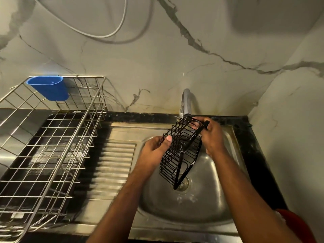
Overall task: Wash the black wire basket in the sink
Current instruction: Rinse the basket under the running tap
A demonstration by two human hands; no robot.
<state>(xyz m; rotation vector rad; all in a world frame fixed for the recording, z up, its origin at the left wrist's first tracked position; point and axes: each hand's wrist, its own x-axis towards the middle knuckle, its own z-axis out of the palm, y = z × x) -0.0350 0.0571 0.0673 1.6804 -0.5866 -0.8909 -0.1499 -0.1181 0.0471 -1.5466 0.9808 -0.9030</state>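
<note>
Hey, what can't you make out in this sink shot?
Head view:
- Whether the tap runs: its spout end is behind the basket.
- Right hand fingertips: hidden by basket wire.
- Red thing: cut off by the bottom-right edge.
- Drying rack: cut off at the left.

Dim warm light, glare on wet sink [206,206], wide-angle bending at edges, perhaps slightly soft focus
</note>
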